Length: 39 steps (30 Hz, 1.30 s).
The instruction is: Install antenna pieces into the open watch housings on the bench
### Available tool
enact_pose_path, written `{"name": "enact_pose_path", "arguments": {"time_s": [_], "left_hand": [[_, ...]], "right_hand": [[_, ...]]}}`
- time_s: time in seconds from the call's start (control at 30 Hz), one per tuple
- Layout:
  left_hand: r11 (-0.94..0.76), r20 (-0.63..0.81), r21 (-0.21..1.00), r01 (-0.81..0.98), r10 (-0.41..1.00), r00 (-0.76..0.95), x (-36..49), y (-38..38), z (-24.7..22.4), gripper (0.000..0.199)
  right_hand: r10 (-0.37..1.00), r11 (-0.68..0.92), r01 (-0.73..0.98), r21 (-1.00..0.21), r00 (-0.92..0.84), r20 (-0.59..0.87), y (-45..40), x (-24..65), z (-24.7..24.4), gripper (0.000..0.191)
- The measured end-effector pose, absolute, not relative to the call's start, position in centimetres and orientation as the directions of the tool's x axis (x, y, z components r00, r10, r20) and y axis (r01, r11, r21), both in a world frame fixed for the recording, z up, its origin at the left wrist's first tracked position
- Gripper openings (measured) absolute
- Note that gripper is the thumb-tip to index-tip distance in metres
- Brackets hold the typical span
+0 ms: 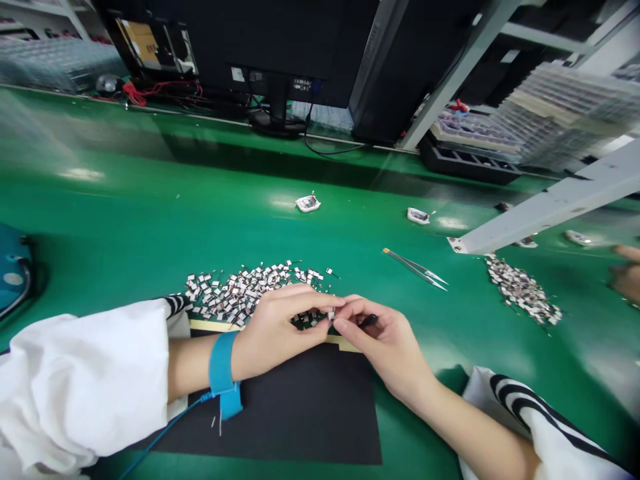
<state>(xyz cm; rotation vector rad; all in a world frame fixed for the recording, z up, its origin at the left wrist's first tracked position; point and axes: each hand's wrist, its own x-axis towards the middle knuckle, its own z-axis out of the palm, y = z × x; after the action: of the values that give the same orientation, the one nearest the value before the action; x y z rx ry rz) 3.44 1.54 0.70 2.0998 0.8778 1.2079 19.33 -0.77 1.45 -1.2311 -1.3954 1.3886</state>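
Presently, a small metal component (330, 315) is found pinched between the fingertips of the left hand (280, 327) and the right hand (385, 347), the two hands being held together above a black mat (300, 413). A dark slender item (369, 321) is seen at the right hand; its nature cannot be determined. Directly behind the hands, a loose pile of like components (245, 293) is spread on the green tabletop (150, 220), and a second pile (523, 291) is laid farther right. Steel tweezers (415, 269) are found unheld between the piles. A blue wrist strap (223, 373) is worn on the left wrist, with its cord (165, 427) led toward the lower left. A co-worker's hand (627, 273) is noted at the right edge, well apart. A monitor (280, 40) is positioned at the back.
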Motion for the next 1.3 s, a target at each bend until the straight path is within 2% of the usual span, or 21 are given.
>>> {"name": "enact_pose_path", "arguments": {"time_s": [0.27,0.43,0.53,0.63,0.7,0.83,0.9,1.0,1.07,1.17,1.3], "left_hand": [[-0.646,0.545,0.707,0.288,0.757,0.362,3.5,1.5,0.8,0.031],[-0.644,0.534,0.696,0.318,0.76,0.37,3.5,1.6,0.5,0.028],[-0.661,0.551,0.685,0.307,0.745,0.376,3.4,1.6,0.6,0.027],[-0.655,0.547,0.697,0.292,0.749,0.373,3.3,1.5,0.8,0.025],[-0.63,0.524,0.726,0.276,0.767,0.37,3.2,1.5,0.8,0.027],[-0.607,0.514,0.768,0.204,0.774,0.37,3.1,1.5,0.5,0.034],[-0.629,0.534,0.753,0.19,0.755,0.381,3.1,1.7,0.5,0.032],[-0.689,0.56,0.687,0.229,0.704,0.438,3.0,2.0,1.0,0.014],[-0.722,0.546,0.639,0.264,0.668,0.506,2.7,2.4,1.6,0.007],[-0.745,0.47,0.557,0.366,0.646,0.601,1.9,3.0,2.3,0.007],[-0.76,0.39,0.418,0.499,0.646,0.657,0.8,4.1,2.6,0.008]], "right_hand": [[0.985,-0.057,0.107,-0.993,-0.157,-0.073,-0.7,18.9,1.5,0.014],[0.991,-0.052,0.118,-0.992,-0.113,-0.066,-0.6,18.4,1.1,0.012],[0.988,-0.104,0.021,-0.994,-0.114,-0.106,-0.5,18.3,1.0,0.018],[0.964,-0.204,-0.152,-0.967,-0.2,-0.172,-0.1,18.7,1.3,0.028],[0.941,-0.259,-0.227,-0.939,-0.277,-0.193,0.2,19.1,1.5,0.027],[0.918,-0.256,-0.24,-0.937,-0.363,-0.158,0.7,19.8,1.9,0.024],[0.917,-0.201,-0.169,-0.965,-0.378,-0.124,1.1,20.3,1.9,0.024],[0.973,0.005,0.141,-0.99,-0.23,-0.028,2.5,22.0,1.6,0.024],[0.993,0.111,0.356,-0.928,-0.066,0.093,3.8,23.9,1.3,0.029],[0.97,0.141,0.513,-0.847,0.098,0.221,5.9,27.2,0.8,0.027],[0.917,0.132,0.7,-0.702,0.182,0.354,7.3,30.5,0.0,0.019]]}}
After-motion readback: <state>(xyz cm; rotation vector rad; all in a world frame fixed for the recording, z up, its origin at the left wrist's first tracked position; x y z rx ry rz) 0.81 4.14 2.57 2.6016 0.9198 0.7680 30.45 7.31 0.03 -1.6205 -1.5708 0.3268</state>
